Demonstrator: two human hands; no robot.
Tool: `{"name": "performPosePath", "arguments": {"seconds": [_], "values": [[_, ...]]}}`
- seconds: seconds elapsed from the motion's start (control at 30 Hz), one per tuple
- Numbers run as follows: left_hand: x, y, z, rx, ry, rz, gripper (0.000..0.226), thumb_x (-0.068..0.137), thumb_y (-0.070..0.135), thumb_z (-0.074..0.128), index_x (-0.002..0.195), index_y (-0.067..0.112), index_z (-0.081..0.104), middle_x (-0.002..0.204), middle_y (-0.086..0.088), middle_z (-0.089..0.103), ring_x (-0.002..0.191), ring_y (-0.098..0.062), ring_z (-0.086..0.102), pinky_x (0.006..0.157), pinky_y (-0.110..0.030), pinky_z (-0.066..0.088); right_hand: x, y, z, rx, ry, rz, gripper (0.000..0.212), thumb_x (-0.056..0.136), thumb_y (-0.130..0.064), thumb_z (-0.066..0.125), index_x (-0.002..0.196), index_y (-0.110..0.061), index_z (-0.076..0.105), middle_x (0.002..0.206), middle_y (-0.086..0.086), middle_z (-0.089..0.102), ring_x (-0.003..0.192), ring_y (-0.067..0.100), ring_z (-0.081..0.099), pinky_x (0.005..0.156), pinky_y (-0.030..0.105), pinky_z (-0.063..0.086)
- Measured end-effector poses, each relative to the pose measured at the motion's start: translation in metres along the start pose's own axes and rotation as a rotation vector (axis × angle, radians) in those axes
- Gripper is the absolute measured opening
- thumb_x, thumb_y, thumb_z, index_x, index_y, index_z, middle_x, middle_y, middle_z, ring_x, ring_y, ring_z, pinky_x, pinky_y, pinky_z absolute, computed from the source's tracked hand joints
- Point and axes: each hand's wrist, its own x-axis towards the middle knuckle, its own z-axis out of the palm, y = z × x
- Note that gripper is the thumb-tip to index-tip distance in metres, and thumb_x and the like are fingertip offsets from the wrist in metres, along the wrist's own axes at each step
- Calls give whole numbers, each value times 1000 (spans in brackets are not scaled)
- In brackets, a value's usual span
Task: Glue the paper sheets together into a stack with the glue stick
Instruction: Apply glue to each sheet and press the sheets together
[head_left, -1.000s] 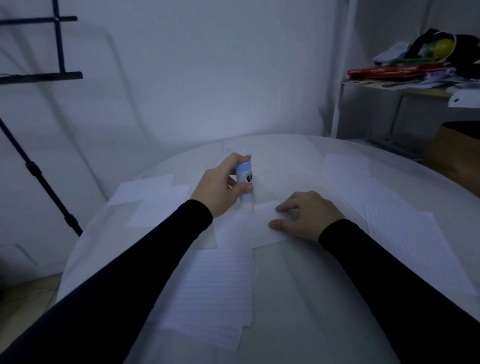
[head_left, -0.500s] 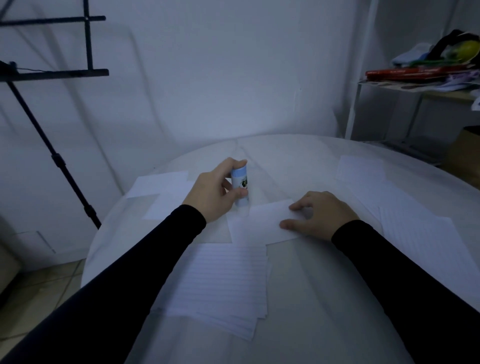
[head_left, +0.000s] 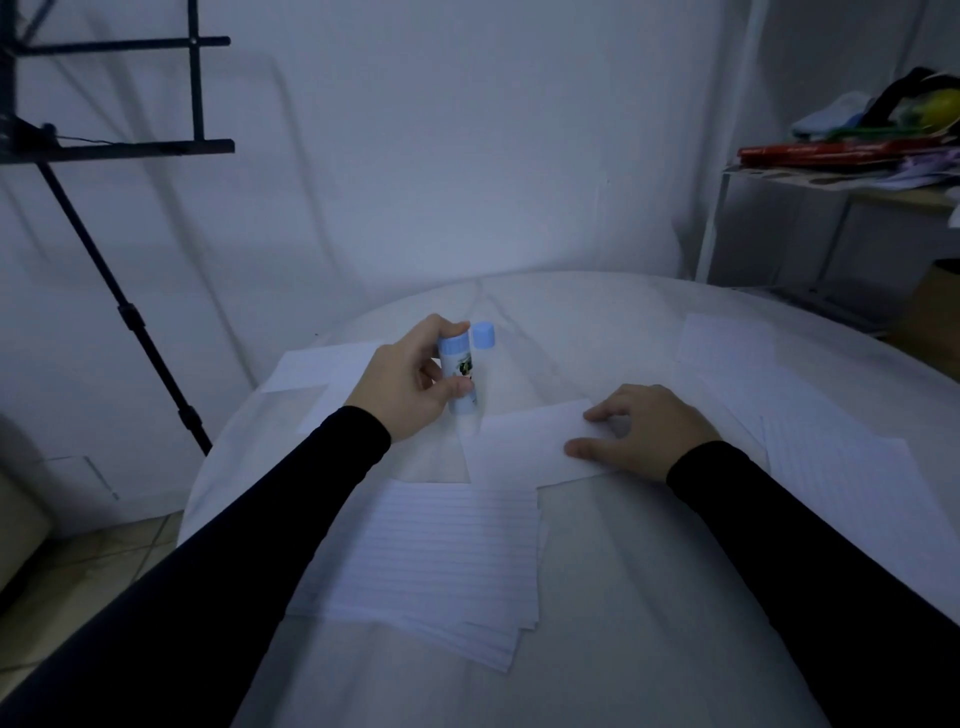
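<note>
The round table (head_left: 597, 597) carried a lined paper stack (head_left: 441, 561) near its front edge. Beyond the stack lay a single sheet (head_left: 524, 447), pinned flat by the right hand (head_left: 644, 431), fingers spread and loose. Left of that sheet, the left hand (head_left: 405, 384) gripped the upright glue stick (head_left: 460, 374); its blue cap (head_left: 483, 335) stood just behind.

**A:** what's everything made of here?

**B:** glue stick (head_left: 460, 376) looks like smooth plastic, slight sheen, pale blue cap (head_left: 482, 335) same stuff. Sheets are thin matt paper: the stack (head_left: 441, 566) near the table's front edge is lined. Table (head_left: 597, 597) has a smooth whitish top, faintly glossy.

**A:** and the stand?

**B:** music stand (head_left: 119, 145) looks like matt black metal. Sleeves (head_left: 831, 545) are matt dark cloth.
</note>
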Motion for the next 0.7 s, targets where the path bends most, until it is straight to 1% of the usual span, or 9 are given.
{"name": "performPosePath", "arguments": {"seconds": [0.1,0.2,0.27,0.3,0.37,0.43,0.5,0.6,0.7], "values": [[1,-2,0,-39,25,-8,40,78,16,75,108,34,55,82,12,62,62,-4,50,66,-19,45,0,0,-1,-8,9,9,56,64,-70,67,107,-33,66,119,-12,58,117,14,49,102,36,39],[5,7,-2,-169,191,4,48,78,20,76,106,48,49,87,8,63,63,-7,52,67,-25,48,-1,-5,1,-88,43,57,58,68,-72,62,110,-32,64,121,-10,57,117,15,49,101,36,37],[9,20,-2,-299,298,7,48,76,24,74,107,50,46,91,0,65,64,-10,53,69,-30,50,1,-11,4,-197,73,83,57,73,-73,55,112,-31,64,121,-7,56,117,18,50,100,38,32],[10,28,0,-343,311,11,48,76,25,73,107,49,46,92,-2,65,63,-11,54,69,-32,51,3,-13,3,-210,77,84,54,77,-71,51,111,-31,65,121,-6,57,117,20,50,100,39,30],[10,42,8,-343,253,26,49,76,23,73,108,48,46,93,-3,67,63,-9,54,68,-29,51,5,-10,-2,-128,62,57,40,86,-60,49,109,-33,68,122,-6,58,117,20,51,102,40,31],[7,50,19,-269,165,53,50,78,19,75,109,46,46,90,2,66,62,-7,54,65,-23,50,7,2,-10,16,15,-40,27,89,-43,56,110,-32,68,127,-12,57,123,16,48,106,40,31],[6,54,29,-223,131,73,50,80,16,74,110,45,45,87,7,64,61,-3,54,61,-19,47,6,14,-16,88,-89,-101,29,86,-29,63,115,-32,66,134,-15,52,129,10,42,113,37,26],[7,59,38,-246,135,52,51,80,17,73,110,47,45,89,5,64,62,-4,54,61,-17,46,3,21,-19,69,-192,-34,32,82,-33,66,113,-41,64,137,-22,47,133,7,37,116,43,17],[6,64,44,-258,79,67,51,79,16,74,110,46,46,90,6,64,62,-5,54,62,-19,47,2,11,-15,-20,-151,-16,32,81,-47,63,113,-44,62,135,-23,46,132,7,36,115,51,8]]}}
